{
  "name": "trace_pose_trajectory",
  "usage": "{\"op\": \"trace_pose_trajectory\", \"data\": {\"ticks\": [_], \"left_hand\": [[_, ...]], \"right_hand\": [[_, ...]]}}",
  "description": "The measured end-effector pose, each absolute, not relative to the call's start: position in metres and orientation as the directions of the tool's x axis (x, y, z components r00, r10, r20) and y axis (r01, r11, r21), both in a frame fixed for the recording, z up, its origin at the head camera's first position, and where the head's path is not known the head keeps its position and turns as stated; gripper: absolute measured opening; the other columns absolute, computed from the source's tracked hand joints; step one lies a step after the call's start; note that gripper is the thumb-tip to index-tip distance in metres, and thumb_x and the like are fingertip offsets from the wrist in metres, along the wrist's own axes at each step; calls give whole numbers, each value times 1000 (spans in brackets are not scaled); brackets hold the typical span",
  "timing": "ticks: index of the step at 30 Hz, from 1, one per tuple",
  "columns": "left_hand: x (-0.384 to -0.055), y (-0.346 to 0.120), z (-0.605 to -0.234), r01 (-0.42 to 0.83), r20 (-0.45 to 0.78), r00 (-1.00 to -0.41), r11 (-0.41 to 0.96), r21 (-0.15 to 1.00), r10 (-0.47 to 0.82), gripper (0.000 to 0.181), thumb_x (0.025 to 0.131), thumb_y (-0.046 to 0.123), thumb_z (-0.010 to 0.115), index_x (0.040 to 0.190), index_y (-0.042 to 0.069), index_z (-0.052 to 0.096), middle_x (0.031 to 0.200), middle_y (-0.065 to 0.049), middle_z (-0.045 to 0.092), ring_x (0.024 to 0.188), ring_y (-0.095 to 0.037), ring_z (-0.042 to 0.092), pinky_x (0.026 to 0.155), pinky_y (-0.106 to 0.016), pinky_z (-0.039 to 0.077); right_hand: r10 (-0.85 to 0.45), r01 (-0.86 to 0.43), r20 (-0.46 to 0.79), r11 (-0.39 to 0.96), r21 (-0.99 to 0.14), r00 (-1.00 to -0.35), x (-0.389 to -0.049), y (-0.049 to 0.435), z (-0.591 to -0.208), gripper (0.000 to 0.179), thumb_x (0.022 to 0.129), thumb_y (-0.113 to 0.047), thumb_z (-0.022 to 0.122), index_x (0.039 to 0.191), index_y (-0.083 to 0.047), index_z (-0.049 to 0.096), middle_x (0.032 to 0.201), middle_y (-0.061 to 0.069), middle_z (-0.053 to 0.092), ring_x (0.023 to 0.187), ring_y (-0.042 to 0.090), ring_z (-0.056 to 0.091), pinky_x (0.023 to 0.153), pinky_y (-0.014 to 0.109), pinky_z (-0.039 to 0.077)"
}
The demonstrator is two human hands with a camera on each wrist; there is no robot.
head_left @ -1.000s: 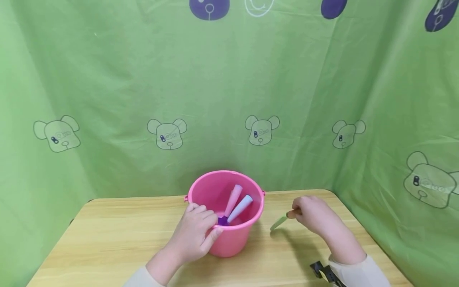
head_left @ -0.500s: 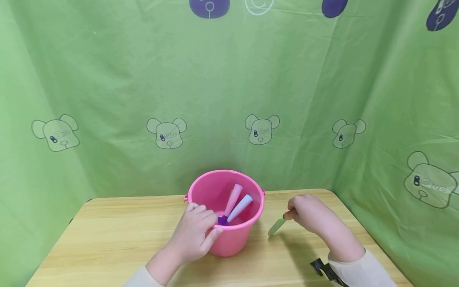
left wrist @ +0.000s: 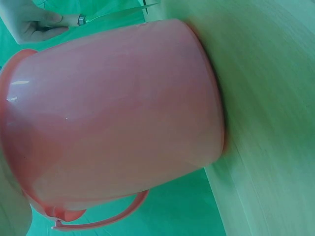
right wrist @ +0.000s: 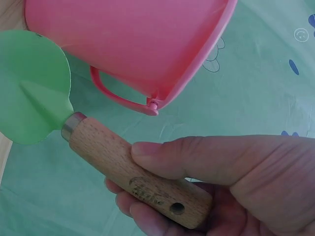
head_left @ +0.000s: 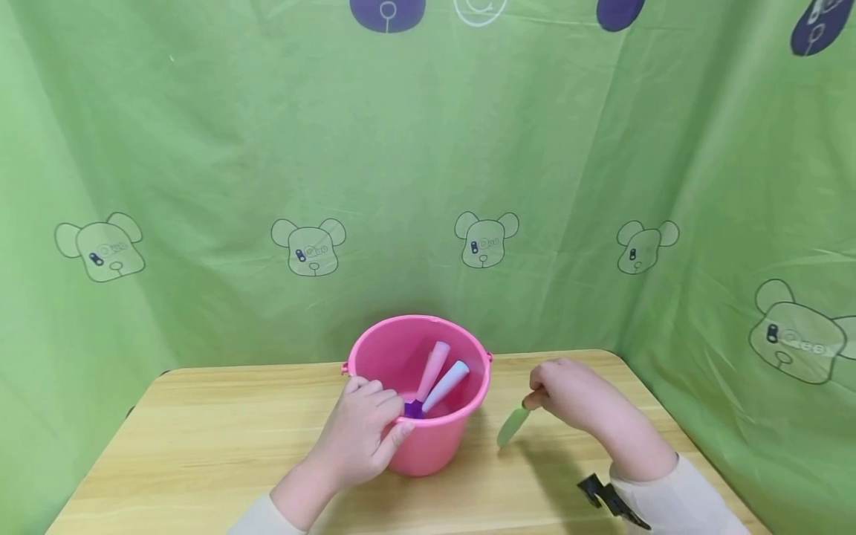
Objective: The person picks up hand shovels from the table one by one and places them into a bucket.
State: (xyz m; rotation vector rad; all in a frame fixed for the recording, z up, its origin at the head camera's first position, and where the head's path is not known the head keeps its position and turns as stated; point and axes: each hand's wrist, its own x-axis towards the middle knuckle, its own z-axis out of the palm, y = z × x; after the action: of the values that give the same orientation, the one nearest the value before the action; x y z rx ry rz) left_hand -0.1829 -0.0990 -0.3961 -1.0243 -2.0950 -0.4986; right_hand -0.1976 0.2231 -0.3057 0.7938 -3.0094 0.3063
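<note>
A pink bucket (head_left: pixel 428 452) stands on the wooden table, its curved handle (left wrist: pixel 106 221) hanging down the side in the left wrist view. My left hand (head_left: pixel 361 431) grips the near-left rim, thumb outside and fingers over the edge. Inside the bucket lean a pink handle (head_left: pixel 434 369) and a light blue handle (head_left: pixel 446 386), with a purple piece (head_left: pixel 414 409) low beside them. To the bucket's right, my right hand (head_left: pixel 571 394) holds a small trowel (right wrist: pixel 32 91) by its wooden handle (right wrist: pixel 110 152). Its rounded green blade points down, close over the table.
The light wood table (head_left: pixel 221 431) ends just behind the bucket. Green cloth (head_left: pixel 401 148) printed with bear heads hangs at the back and both sides. A black strap mount (head_left: pixel 611 501) sits at the right sleeve.
My right hand has moved slightly left with the trowel, and the blade has turned to show more of its face and dipped lower. The left hand stays on the rim.
</note>
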Motion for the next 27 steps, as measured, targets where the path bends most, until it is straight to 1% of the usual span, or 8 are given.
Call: {"op": "trace_pose_trajectory", "data": {"ticks": [2, 8, 10, 15, 20, 27], "left_hand": [[-183, -99, -396, 794, 756, -411, 607, 22, 509, 31, 102, 38, 46, 76, 21, 51, 68, 12, 44, 67, -9, 39, 75, -32, 32], [-183, -99, -397, 793, 759, -410, 609, 22, 506, 35, 104, 40, 42, 76, 21, 52, 69, 11, 46, 67, -9, 39, 75, -32, 33], [-184, -99, -397, 792, 759, -410, 610, 21, 506, 35, 104, 40, 41, 76, 21, 52, 69, 11, 46, 68, -9, 39, 75, -32, 33], [-184, -99, -397, 794, 758, -410, 608, 23, 507, 35, 104, 40, 42, 76, 21, 52, 69, 11, 46, 68, -9, 40, 75, -32, 33], [-184, -99, -397, 795, 759, -411, 606, 27, 505, 34, 103, 39, 43, 76, 21, 52, 69, 12, 45, 68, -9, 39, 75, -32, 32], [-183, -99, -396, 794, 754, -415, 607, 28, 509, 34, 103, 39, 43, 76, 21, 52, 69, 11, 45, 68, -9, 40, 75, -32, 32]], "right_hand": [[-492, -495, 62, 850, -180, -868, -198, 223, -303, 29, 84, -17, 78, 63, -18, 58, 61, -11, 50, 54, 6, 40, 53, 24, 40], [-518, -525, 83, 837, -155, -851, -198, 224, -294, 34, 84, -15, 78, 60, -18, 54, 59, -11, 45, 55, 5, 37, 53, 24, 39], [-522, -529, 86, 834, -159, -848, -198, 224, -291, 32, 84, -15, 78, 61, -18, 56, 59, -11, 46, 54, 5, 36, 53, 24, 38], [-525, -535, 99, 833, -143, -845, -196, 224, -283, 27, 85, -16, 78, 65, -19, 61, 60, -12, 49, 53, 5, 37, 51, 24, 38], [-501, -509, 96, 855, -99, -860, -193, 223, -273, 29, 85, -20, 78, 64, -22, 60, 61, -12, 49, 54, 7, 39, 52, 26, 38], [-491, -494, 58, 859, -131, -869, -190, 219, -259, 21, 86, -15, 77, 69, -20, 65, 68, -12, 58, 57, 8, 45, 53, 26, 42]]}}
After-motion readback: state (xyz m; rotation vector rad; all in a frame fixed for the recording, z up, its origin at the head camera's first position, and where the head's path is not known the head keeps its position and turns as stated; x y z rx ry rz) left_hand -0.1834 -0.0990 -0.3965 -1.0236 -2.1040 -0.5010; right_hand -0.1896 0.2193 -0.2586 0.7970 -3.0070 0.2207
